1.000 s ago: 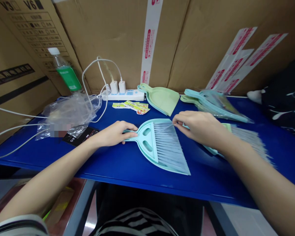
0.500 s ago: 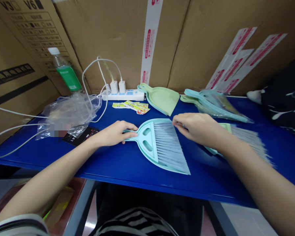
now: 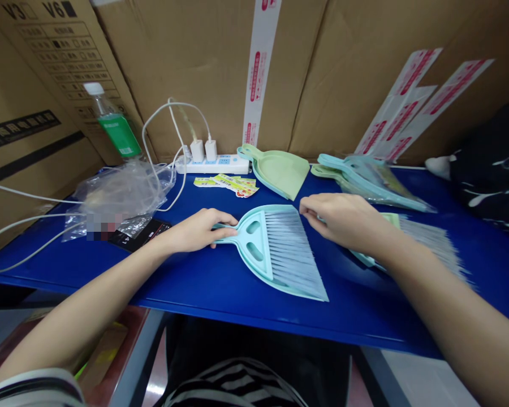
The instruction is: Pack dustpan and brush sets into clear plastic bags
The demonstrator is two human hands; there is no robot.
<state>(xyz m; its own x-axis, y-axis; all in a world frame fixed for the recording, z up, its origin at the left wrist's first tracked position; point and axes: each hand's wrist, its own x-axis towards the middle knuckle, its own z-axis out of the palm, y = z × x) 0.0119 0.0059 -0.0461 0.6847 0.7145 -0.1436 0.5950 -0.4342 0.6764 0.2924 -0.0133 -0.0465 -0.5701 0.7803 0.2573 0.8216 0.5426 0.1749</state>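
A light-blue dustpan (image 3: pixel 251 270) lies on the blue tabletop with a matching hand brush (image 3: pixel 290 249) nested in it, grey-blue bristles facing right. My left hand (image 3: pixel 201 230) is closed round their handles at the left. Just beyond the upper right corner of the bristles, my right hand (image 3: pixel 337 217) hovers with fingers curled and pinched together. A bit of light blue shows between those fingers; what they hold, if anything, is hidden. Partly under my right forearm is another brush (image 3: pixel 435 243) with a green head and grey bristles, on a light-blue dustpan (image 3: pixel 363 259).
Behind are a green dustpan (image 3: pixel 280 168) stacked on a blue one, and a bagged blue set (image 3: pixel 377 180). A power strip (image 3: pixel 214 164) with chargers, yellow labels (image 3: pixel 229 183), plastic bags (image 3: pixel 123 189), cables and a bottle (image 3: pixel 116 127) occupy the left. Cardboard boxes (image 3: pixel 203 68) wall the back.
My right hand has shifted very slightly right, away from the bristle corner. The left hand and the nested brush and dustpan look the same.
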